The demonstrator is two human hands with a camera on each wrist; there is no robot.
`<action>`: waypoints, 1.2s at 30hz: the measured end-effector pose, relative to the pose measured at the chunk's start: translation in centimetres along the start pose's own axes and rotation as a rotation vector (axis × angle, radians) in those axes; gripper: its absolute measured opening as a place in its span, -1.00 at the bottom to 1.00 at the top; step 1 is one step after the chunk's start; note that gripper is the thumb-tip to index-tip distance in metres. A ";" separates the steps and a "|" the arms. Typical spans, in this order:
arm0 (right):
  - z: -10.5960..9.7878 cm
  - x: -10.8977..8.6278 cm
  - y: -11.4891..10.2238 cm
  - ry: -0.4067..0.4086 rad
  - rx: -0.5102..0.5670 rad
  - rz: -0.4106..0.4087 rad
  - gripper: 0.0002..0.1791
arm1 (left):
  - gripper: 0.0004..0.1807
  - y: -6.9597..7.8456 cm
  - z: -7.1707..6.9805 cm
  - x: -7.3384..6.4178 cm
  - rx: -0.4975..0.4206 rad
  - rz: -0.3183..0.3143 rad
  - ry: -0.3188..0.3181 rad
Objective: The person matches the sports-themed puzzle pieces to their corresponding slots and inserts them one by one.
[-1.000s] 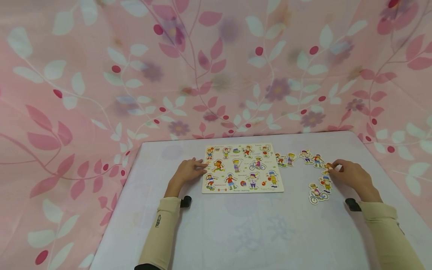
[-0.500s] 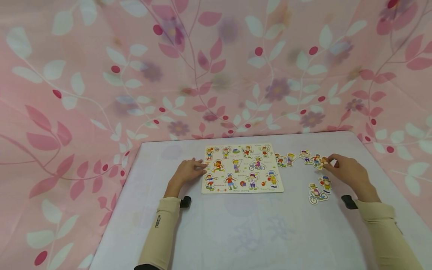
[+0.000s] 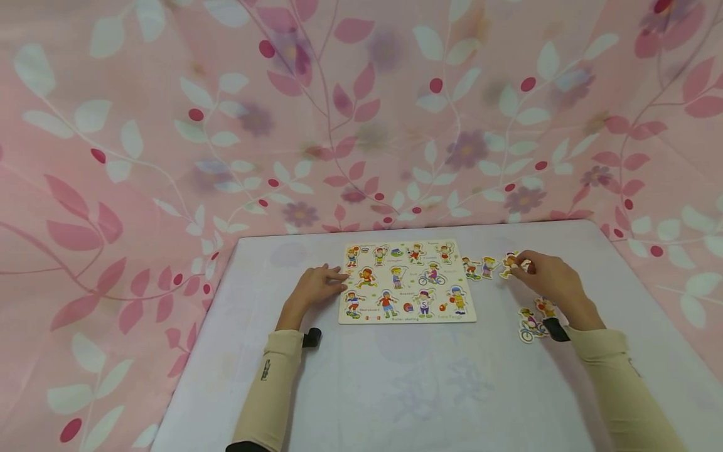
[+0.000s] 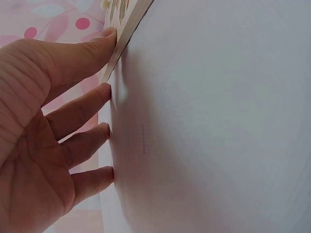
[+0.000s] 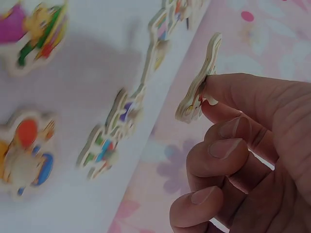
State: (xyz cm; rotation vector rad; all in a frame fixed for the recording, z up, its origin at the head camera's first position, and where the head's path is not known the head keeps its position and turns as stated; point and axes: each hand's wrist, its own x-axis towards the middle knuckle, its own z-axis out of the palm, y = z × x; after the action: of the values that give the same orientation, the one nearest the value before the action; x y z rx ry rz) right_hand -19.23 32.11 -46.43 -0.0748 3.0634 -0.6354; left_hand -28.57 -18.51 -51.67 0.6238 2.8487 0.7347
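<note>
My right hand pinches a small flat wooden puzzle piece between thumb and forefinger. The piece is raised and seen nearly edge-on in the right wrist view, so most of its picture is hidden. My left hand lies at the left edge of a wooden puzzle board printed with children playing sports. In the left wrist view, the thumb touches the board's edge while the other fingertips rest on the white cloth. Right of the board lie a skateboarder piece and a golfer piece.
A cyclist piece and a ball-player piece lie below the right forearm, nearer the person. More loose pieces form a curved row on the cloth. A pink floral curtain hangs behind the white-covered table.
My right hand has lifted the piece from the right end of the curved row and carried it left, over the other pieces toward the board. The left hand has stayed in place.
</note>
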 end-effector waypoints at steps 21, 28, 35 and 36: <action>2.7 4.4 -8.2 -0.033 0.051 -0.094 -0.74 | -0.62 -0.1 0.3 0.1 -0.017 -0.017 -0.005; 4.9 6.1 -11.3 -0.053 0.084 -0.163 -0.75 | -0.62 -0.1 0.2 0.1 -0.016 -0.016 0.006; 7.0 7.9 -14.2 -0.084 0.082 -0.232 -0.79 | -0.62 0.0 0.1 0.0 -0.028 -0.023 0.008; 7.3 8.2 -14.6 -0.089 0.080 -0.244 -0.79 | -0.62 0.0 0.1 0.0 -0.027 -0.025 0.007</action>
State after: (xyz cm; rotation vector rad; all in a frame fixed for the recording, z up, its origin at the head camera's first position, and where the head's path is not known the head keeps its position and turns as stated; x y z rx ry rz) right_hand -26.60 15.39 -47.36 -0.4683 2.9634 -0.7418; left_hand -28.56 -18.49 -51.73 0.5812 2.8426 0.7712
